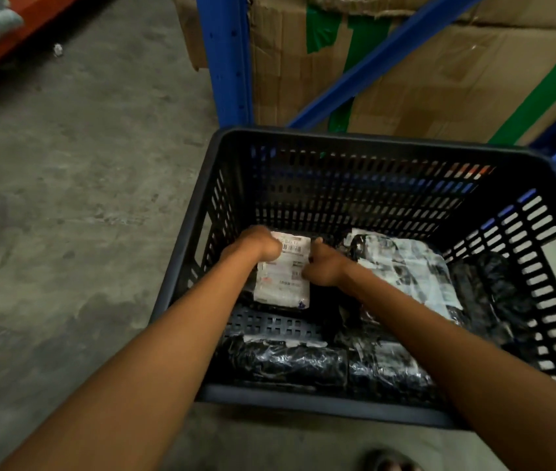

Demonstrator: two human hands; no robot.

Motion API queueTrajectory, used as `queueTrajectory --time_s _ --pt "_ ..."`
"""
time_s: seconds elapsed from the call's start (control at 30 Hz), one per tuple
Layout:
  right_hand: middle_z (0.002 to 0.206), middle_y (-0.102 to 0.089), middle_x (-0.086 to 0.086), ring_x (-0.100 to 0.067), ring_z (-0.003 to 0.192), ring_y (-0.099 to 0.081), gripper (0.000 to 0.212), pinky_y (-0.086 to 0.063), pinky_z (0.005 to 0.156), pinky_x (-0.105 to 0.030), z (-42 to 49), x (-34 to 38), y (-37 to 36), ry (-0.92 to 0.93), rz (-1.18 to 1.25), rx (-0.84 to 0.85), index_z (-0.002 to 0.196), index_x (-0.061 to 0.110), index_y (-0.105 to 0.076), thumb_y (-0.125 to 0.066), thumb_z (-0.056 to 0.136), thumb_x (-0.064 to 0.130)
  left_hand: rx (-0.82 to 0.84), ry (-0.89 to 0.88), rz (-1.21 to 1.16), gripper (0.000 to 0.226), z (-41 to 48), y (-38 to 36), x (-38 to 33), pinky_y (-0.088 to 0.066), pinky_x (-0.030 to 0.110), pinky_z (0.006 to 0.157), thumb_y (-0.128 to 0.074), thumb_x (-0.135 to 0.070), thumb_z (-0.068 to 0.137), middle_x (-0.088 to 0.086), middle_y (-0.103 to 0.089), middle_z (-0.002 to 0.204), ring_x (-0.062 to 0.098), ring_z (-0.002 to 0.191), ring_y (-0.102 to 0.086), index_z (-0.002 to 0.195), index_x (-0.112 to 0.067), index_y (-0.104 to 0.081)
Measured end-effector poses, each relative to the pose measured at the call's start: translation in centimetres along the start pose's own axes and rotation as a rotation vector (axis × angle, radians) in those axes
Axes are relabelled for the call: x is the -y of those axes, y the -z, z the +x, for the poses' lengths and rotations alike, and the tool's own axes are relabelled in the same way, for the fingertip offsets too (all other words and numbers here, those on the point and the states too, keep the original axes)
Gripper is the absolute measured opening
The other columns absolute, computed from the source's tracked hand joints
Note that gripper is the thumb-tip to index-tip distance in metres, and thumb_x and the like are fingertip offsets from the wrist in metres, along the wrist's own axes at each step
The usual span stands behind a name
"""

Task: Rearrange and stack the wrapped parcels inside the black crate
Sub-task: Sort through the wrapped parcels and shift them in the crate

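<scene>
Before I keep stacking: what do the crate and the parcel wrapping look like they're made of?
Black crate: looks like rigid moulded plastic, matte, with slotted lattice walls. Wrapped parcels: seemingly thin black plastic film, glossy and crinkled, catching highlights. The parcel both hands hold carries a white label, probably paper, with a printed barcode.

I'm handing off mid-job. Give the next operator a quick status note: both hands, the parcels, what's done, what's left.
Left hand and right hand: both grip the white-labelled parcel at the back left of the black crate.
Larger labelled parcel lies back right; two black-wrapped parcels sit along the near wall, another by the right wall.
Done: all parcels in the crate.
Left: place the held parcel, stack the rest.
</scene>
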State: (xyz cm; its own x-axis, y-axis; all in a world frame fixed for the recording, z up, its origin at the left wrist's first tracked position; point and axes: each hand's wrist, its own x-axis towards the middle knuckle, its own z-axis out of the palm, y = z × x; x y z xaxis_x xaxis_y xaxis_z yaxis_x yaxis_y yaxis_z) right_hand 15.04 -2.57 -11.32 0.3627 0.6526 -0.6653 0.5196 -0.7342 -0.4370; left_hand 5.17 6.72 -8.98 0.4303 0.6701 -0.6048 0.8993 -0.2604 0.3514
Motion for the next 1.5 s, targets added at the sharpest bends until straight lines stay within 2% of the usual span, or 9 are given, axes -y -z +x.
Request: queueTrajectory --time_s 0.13,0.37,0.53,0.7,0.83,1.07,1.2,1.33,1.5 --pt "0.11 -0.059 -0.007 -0.019 0.093 -0.057 0.036 -0.044 0.067 -0.024 -3.2 1.6 2.5 0.159 -0.144 -0.064 0.121 0.004 -0.058 -0.059 0.087 0.018 0.049 -0.142 0.308 0.048 -4.4 3.2 -1.3 -0.048 0.032 0.097 -0.054 -0.012 0.093 0.011 -0.055 0.142 0.027 0.126 -0.056 0.14 -0.005 -0.053" --pt "0.147 -0.054 0.001 -0.016 0.131 -0.051 0.062 -0.038 0.114 -0.037 -12.2 2.1 4.4 0.264 -0.403 0.381 0.146 0.017 -0.047 -0.063 0.09 0.037 0.566 -0.264 0.539 0.075 -11.4 4.5 0.3 -0.029 0.039 0.121 -0.065 -0.043 0.09 -0.001 -0.042 0.157 0.02 0.146 -0.038 0.154 -0.017 -0.037" --pt "0.127 -0.069 0.001 -0.018 0.118 -0.063 0.046 -0.046 0.108 -0.039 -12.5 -1.8 1.0 0.347 -0.208 0.443 0.132 0.02 -0.061 -0.071 0.087 0.024 0.71 -0.272 0.569 0.058 -10.9 1.4 1.7 -0.042 0.044 0.112 -0.068 -0.039 0.089 0.003 -0.059 0.14 0.023 0.13 -0.053 0.142 -0.018 -0.056" --pt "0.121 -0.071 0.005 -0.012 0.11 -0.066 0.05 -0.053 0.088 -0.021 -11.7 -4.1 -0.5 0.332 -0.011 0.332 0.126 0.02 -0.062 -0.076 0.08 0.009 0.616 -0.277 0.594 0.057 -10.7 0.5 2.4 -0.041 0.038 0.11 -0.07 -0.024 0.089 0.001 -0.057 0.14 0.023 0.129 -0.052 0.144 -0.021 -0.053" --pt "0.124 -0.066 -0.013 -0.034 0.113 -0.064 0.049 -0.053 0.096 -0.05 -11.7 -4.1 0.5 0.346 0.199 0.265 0.129 0.016 -0.054 -0.072 0.084 0.006 0.567 -0.24 0.477 0.058 -10.7 1.5 3.1 -0.038 0.042 0.113 -0.069 -0.035 0.089 0.001 -0.053 0.143 0.022 0.132 -0.049 0.141 -0.02 -0.05" --pt "0.119 -0.074 -0.005 -0.031 0.119 -0.064 0.047 -0.043 0.104 -0.049 -12.5 -3.2 5.7 0.358 0.871 -0.046 0.121 0.026 -0.068 -0.069 0.079 0.046 0.184 -0.3 -0.253 0.046 -14.3 8.8 2.0 -0.051 0.036 0.092 -0.066 -0.051 0.086 0.003 -0.071 0.114 0.021 0.107 -0.066 0.122 -0.023 -0.061" --pt "0.114 -0.075 -0.012 -0.033 0.106 -0.07 0.066 -0.053 0.091 -0.05 -11.4 -2.0 5.9 -0.044 1.337 0.008 0.109 0.015 -0.075 -0.056 0.079 0.07 0.053 -0.152 -0.933 0.056 -13.2 6.9 0.3 -0.054 0.035 0.076 -0.06 -0.063 0.084 0.011 -0.079 0.092 0.023 0.082 -0.072 0.11 -0.015 -0.073" --pt "0.086 -0.065 -0.01 -0.029 0.081 -0.062 0.046 -0.054 0.076 -0.043 -11.0 -2.1 4.0 -0.208 1.261 -0.12 0.076 0.013 -0.065 -0.056 0.088 0.056 0.081 -0.021 -1.011 0.043 -11.2 1.6 0.3 -0.059 0.042 0.086 -0.062 -0.048 0.088 0.01 -0.08 0.098 0.029 0.09 -0.076 0.107 -0.012 -0.075" --pt "0.095 -0.079 -0.011 -0.029 0.086 -0.075 0.028 -0.06 0.075 -0.043 -10.5 -1.7 2.5 -0.063 1.152 -0.133 0.101 0.007 -0.073 -0.078 0.076 0.02 -0.093 -0.037 -0.823 0.037 -7.9 0.3 0.6 -0.057 0.045 0.095 -0.064 -0.028 0.093 0.011 -0.072 0.117 0.029 0.104 -0.071 0.125 -0.008 -0.063"
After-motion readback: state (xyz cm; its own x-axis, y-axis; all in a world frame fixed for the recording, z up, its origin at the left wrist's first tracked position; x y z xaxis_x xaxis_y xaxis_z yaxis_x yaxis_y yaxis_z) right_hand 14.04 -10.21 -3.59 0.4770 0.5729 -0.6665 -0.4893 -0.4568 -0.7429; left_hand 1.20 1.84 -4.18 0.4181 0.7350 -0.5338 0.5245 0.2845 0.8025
